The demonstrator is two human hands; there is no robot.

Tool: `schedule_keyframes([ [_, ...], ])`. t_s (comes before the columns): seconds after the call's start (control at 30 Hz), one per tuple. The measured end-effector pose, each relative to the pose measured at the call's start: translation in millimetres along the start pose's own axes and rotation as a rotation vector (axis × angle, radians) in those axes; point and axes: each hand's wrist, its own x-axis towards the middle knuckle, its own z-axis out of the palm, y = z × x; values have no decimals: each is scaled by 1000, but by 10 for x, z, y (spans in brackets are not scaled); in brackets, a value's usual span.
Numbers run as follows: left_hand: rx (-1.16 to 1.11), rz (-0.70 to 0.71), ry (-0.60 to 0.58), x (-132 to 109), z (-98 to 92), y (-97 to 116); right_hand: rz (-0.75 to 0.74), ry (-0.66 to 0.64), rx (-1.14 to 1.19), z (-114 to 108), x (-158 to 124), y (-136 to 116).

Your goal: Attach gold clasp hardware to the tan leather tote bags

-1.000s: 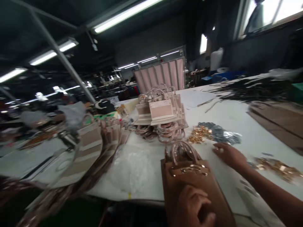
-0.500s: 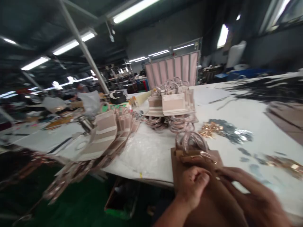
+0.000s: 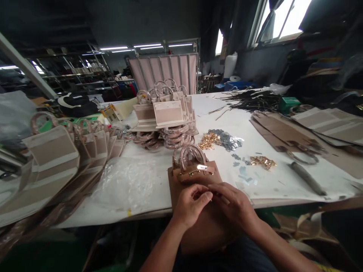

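A brown handbag with wrapped round handles and gold clasps lies flat at the near edge of the white table, hanging partly over my lap. My left hand rests on the bag's front with fingers curled in a pinch. My right hand lies beside it, fingertips meeting the left hand's over a small piece that I cannot make out. Both hands touch the bag just below its gold clasp.
Piles of gold fittings and grey metal pieces lie beyond the bag. A stack of pink bags stands mid-table; more pink bags fan out at left. Brown panels and a grey-handled tool lie at right.
The view has swung down and steadied. My right hand came back from the metal pieces to the bag, and both hands now meet on its front.
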Motion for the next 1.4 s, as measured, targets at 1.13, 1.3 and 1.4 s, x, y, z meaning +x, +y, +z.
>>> schedule_keyframes([
  [1.13, 379, 215, 64, -4, 118, -89, 299, 3, 356, -110, -28, -11],
  [1.3, 385, 221, 67, -16, 126, -89, 244, -47, 394, -158, -44, 28],
  [1.4, 361, 230, 78, -37, 128, -97, 358, -58, 492, -206, -32, 26],
])
